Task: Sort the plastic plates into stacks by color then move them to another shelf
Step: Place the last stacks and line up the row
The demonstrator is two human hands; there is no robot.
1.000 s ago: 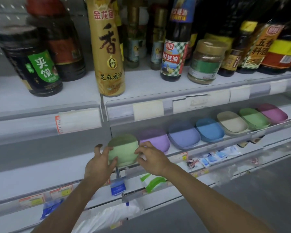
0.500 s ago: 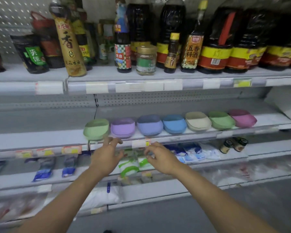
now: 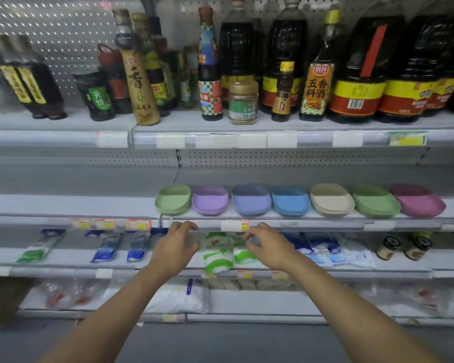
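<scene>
Both hands, left (image 3: 174, 247) and right (image 3: 269, 248), hang loosely curled and empty below the shelf (image 3: 71, 205); lift each plate stack (image 3: 173, 199) whole, supporting it underneath.

Single head view faces the shelves (image 3: 63, 205) squarely, looking slightly downward, near.

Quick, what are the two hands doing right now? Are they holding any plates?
Left hand: open, fingers loosely curled, holding nothing.
Right hand: open, fingers loosely curled, holding nothing.
</scene>
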